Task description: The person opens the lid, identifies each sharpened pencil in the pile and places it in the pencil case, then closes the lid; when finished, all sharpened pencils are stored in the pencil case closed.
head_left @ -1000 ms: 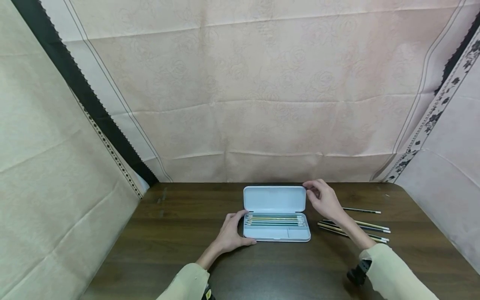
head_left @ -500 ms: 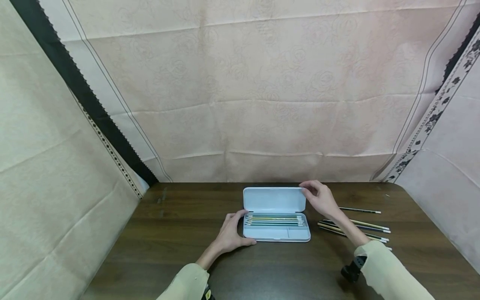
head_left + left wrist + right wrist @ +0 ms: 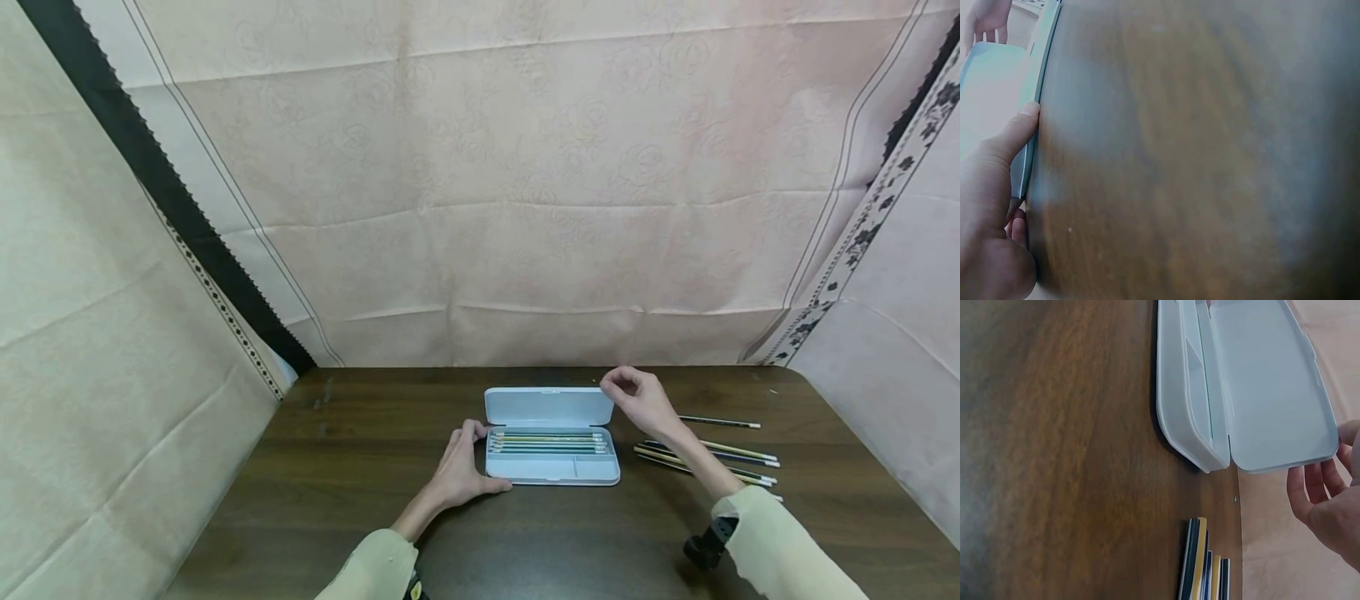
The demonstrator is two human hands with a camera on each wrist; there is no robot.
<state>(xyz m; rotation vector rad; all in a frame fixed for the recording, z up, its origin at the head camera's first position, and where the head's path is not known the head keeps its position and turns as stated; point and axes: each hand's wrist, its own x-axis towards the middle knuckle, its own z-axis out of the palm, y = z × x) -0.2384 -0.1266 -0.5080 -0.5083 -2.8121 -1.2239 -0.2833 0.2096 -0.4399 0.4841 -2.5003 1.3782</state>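
Observation:
A pale blue pencil case [image 3: 555, 477] lies on the table with its lid [image 3: 549, 407] swung back and tilted up. Several pencils [image 3: 551, 442] lie side by side in its long compartment. My left hand [image 3: 456, 471] holds the case's left end, thumb [image 3: 1022, 125] along the front edge and fingers at the back left corner. At the lid's far right corner, my right hand [image 3: 643, 402] grips the edge. The right wrist view shows the fingers [image 3: 1315, 487] of that hand behind the lid.
To the right of the case, several loose pencils [image 3: 738, 454] lie on the brown table [image 3: 540, 542], partly under the right forearm. One more pencil [image 3: 723, 421] lies farther back. A pale cloth [image 3: 525, 208] hangs behind the table's far edge.
The right hand has moved slightly left onto the lid's corner. The lid's far edge has tipped nearer the case. The left fingers at the back corner have shifted slightly; the case has stayed in place.

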